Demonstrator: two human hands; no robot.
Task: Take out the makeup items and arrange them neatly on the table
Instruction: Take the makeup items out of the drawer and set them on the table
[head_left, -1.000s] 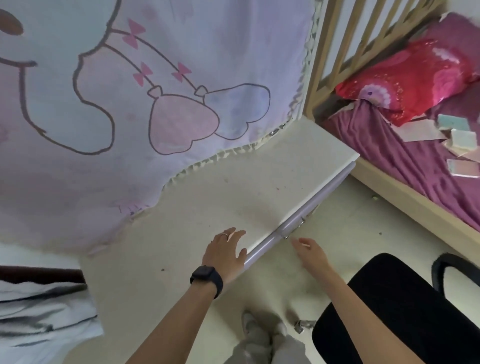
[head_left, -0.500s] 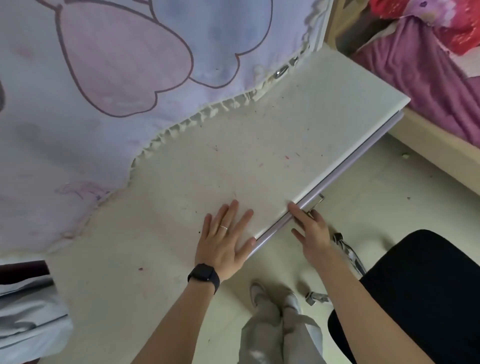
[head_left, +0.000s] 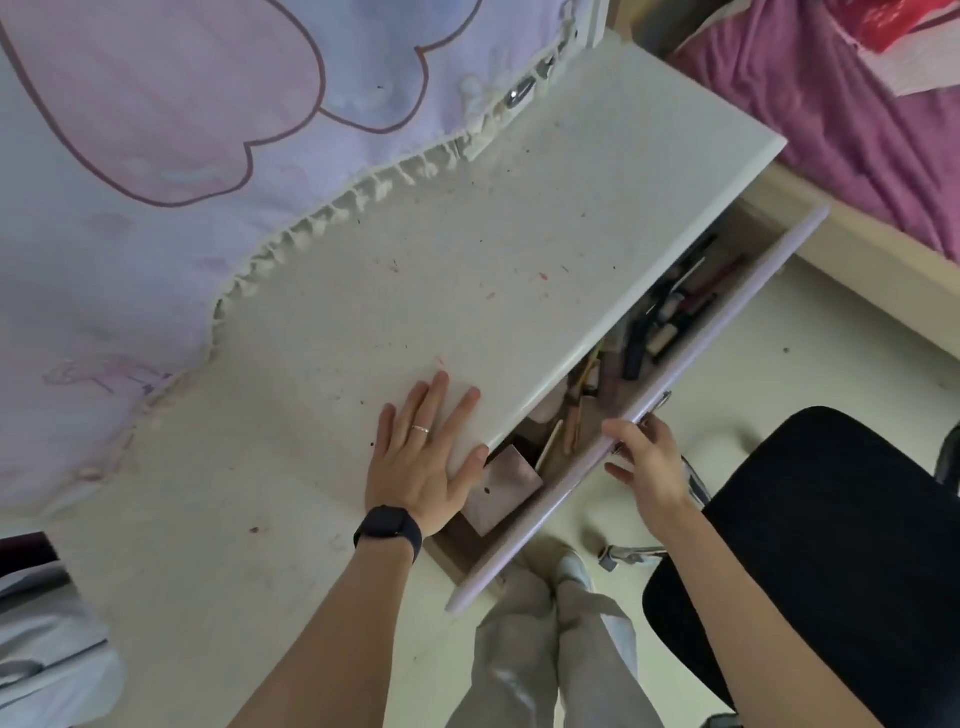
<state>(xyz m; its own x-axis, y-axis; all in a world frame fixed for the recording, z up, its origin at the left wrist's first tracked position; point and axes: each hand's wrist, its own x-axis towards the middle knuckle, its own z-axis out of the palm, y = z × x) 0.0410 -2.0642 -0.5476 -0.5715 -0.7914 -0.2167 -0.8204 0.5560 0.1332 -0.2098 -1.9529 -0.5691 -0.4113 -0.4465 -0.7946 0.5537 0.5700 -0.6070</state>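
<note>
Shut moments ago, lilac-fronted drawer (head_left: 740, 306) now pulled out by right hand (head_left: 644, 462), seemingly hooked on its handle (head_left: 662, 401); left hand (head_left: 421, 462) spread flat beside it on speckled white table (head_left: 467, 260). Inside: dark makeup tubes (head_left: 670, 317), reachable.

Wears a thin silver ring (head_left: 420, 429) on one finger of the left hand (head_left: 421, 467) and a black watch (head_left: 388, 530) with a dark rectangular face and matching strap on that wrist. Shows forearms (head_left: 311, 649) bare up to the frame edge. Lower down, wears loose light-grey trousers (head_left: 545, 649) and pale shoes (head_left: 571, 566).
</note>
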